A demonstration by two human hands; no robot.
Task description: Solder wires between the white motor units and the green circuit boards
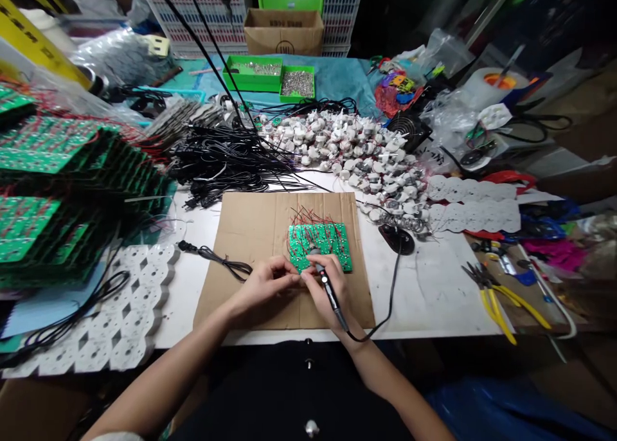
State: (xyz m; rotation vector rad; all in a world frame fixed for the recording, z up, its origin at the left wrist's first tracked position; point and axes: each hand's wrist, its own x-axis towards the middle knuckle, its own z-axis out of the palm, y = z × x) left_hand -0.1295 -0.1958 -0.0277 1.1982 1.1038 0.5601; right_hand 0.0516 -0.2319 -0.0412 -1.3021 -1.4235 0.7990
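Note:
A green circuit board [321,243] with thin red wires lies on a brown cardboard sheet [250,235] in front of me. My right hand [330,288] is closed around a black soldering iron [332,296], its tip resting on the board's near edge. My left hand [267,284] is pinched shut at the board's left corner; what it holds is too small to make out. The iron's black cord [390,293] runs off to the right.
Stacks of green boards [53,190] fill the left. A bundle of black cables [226,161] and a heap of small white parts [357,152] lie behind the cardboard. White perforated trays [125,312], yellow-handled pliers [496,296], green bins [270,74] and a cardboard box [283,33] surround the work spot.

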